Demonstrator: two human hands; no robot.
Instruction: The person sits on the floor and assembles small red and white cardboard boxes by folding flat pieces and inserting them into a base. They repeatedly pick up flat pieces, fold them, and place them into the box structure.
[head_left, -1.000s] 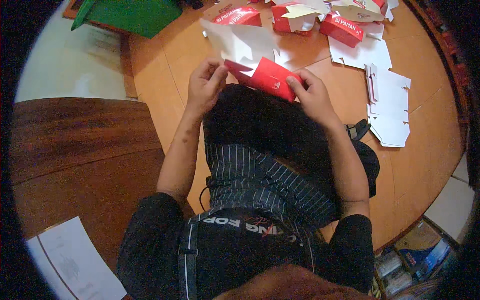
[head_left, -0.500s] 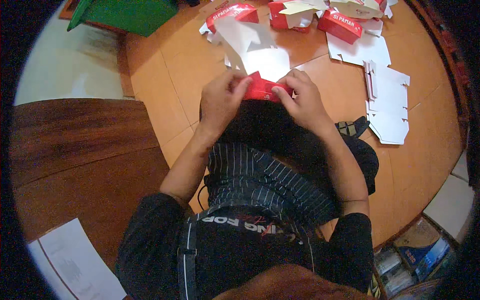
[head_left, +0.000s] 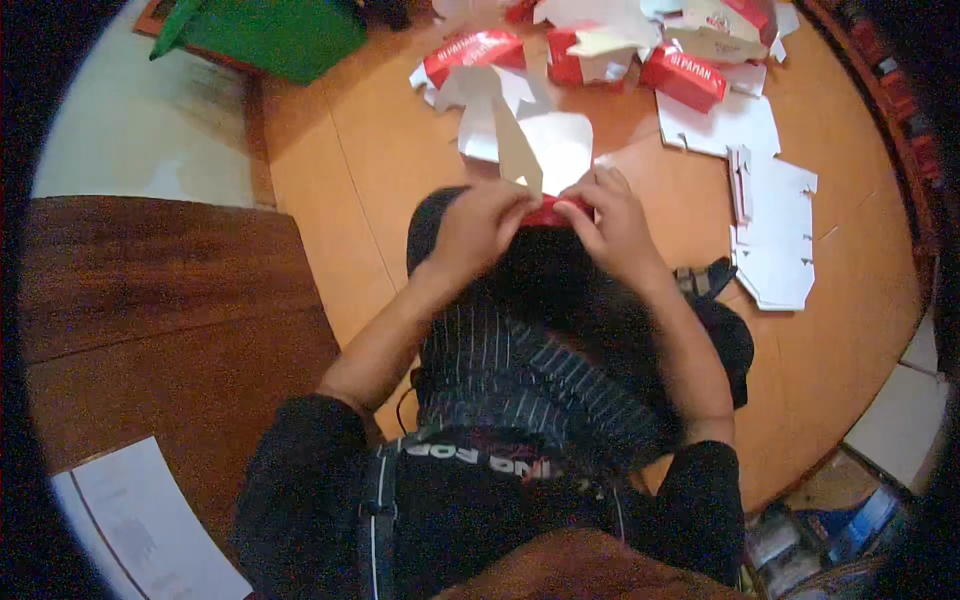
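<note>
Both hands meet just beyond the person's lap, gripping one red and white carton blank (head_left: 545, 200) between them. The left hand (head_left: 478, 226) pinches its left side with curled fingers, and the right hand (head_left: 612, 218) clamps the right side, fingertips pressed onto the red strip. A white flap of the blank stands up between the two hands, pointing toward the far side; most of the red part is hidden under the fingers. The blank is held over the dark trouser knee (head_left: 540, 275), close above the orange floor (head_left: 370, 180).

Just beyond the hands lie loose white flat blanks (head_left: 520, 130). Farther off, along the far edge, sit several folded red boxes (head_left: 472, 52), with another red box (head_left: 684, 76) to the right among more white card. To the right of the right hand, a stack of flat white blanks (head_left: 775, 235) rests on the floor, well apart from the held one.

At the far left a green bag (head_left: 270, 35) lies on the floor. On the near left stands a dark wooden desk (head_left: 160, 300), with a white paper sheet (head_left: 140, 525) on its near corner.
</note>
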